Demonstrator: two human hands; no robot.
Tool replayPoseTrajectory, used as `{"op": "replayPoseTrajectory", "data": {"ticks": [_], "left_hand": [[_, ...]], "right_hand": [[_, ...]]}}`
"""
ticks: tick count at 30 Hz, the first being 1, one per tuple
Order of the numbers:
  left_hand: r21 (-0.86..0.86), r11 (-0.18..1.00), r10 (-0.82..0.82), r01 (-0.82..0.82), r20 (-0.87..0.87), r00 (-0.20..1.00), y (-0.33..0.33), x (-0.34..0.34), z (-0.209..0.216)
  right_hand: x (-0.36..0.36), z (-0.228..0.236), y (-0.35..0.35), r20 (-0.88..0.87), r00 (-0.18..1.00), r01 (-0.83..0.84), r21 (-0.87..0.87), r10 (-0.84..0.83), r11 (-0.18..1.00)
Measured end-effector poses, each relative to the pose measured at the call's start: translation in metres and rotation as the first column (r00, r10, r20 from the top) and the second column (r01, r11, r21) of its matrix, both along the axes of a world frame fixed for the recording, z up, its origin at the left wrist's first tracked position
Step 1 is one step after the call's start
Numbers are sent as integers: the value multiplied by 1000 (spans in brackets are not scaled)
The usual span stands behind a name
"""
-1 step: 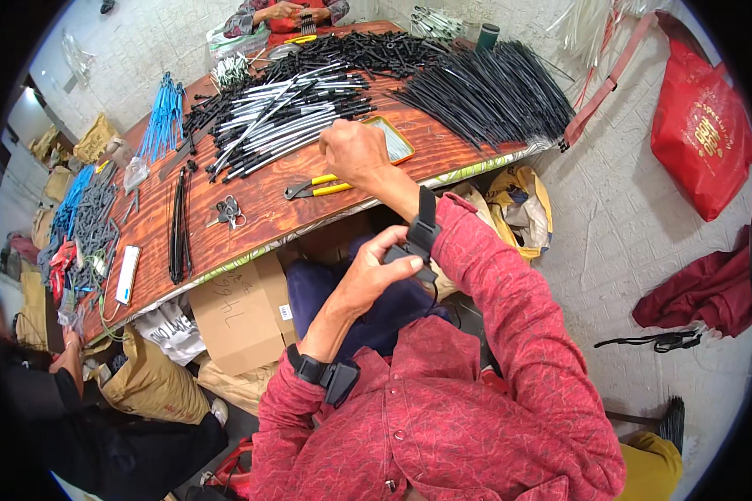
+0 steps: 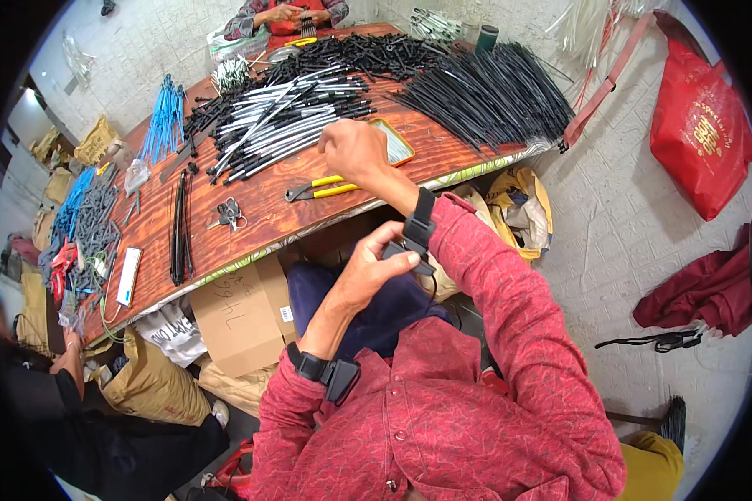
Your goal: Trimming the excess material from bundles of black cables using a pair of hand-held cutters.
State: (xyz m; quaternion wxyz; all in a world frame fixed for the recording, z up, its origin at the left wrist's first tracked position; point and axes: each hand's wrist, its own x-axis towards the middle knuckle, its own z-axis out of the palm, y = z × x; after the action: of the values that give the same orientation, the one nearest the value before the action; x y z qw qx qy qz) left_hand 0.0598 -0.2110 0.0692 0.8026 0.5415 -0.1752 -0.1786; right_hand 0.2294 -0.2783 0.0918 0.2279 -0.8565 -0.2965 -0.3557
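Observation:
My left hand [image 2: 366,271] is closed, thumb and fingers pinching the small black box [image 2: 405,255] beside the black wrist strap [image 2: 421,221] on my right wrist. Over the table's near edge, my right hand [image 2: 358,154] hangs with its fingers curled into a loose fist; its fingertips are turned down and hidden, and nothing sticks out of them. Yellow-handled pliers [image 2: 322,188] lie on the table just below it. Behind its knuckles stands a shallow yellow-rimmed tray [image 2: 395,144]. A second black device [image 2: 340,380] is strapped to my left wrist.
The brown table [image 2: 263,204] bears silver rods with black ends [image 2: 288,117], thin black rods [image 2: 485,96], black parts [image 2: 351,54], blue rods [image 2: 163,121] and keys [image 2: 230,215]. A co-worker's hands [image 2: 286,14] work at the far side; another person [image 2: 67,367] sits at left.
My right wrist with its strap, and my left hand on the box, have shifted very slightly left. My grip looks the same, and the things on the table have not moved.

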Motion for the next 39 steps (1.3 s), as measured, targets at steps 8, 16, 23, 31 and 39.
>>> {"op": "replayPoseTrajectory", "data": {"ticks": [8, 16, 23, 31, 39], "left_hand": [[164, 645, 331, -747, 820, 466, -21, 11, 42], [90, 882, 285, -462, 679, 676, -69, -9, 81], [100, 906, 139, -412, 848, 512, -83, 1, 95], [221, 959, -284, 179, 727, 626, -65, -10, 94], [-48, 939, -324, 341, 212, 922, -69, -9, 33]], "right_hand": [[36, 35, -14, -486, 572, 393, 870, 661, 299], [71, 101, -92, -540, 841, 406, 651, 15, 641], [59, 118, -131, -605, 745, 577, 370, -282, 728], [70, 88, -151, -636, 682, 677, 363, -362, 640], [84, 95, -152, -317, 857, 440, 861, 406, -256]]}}
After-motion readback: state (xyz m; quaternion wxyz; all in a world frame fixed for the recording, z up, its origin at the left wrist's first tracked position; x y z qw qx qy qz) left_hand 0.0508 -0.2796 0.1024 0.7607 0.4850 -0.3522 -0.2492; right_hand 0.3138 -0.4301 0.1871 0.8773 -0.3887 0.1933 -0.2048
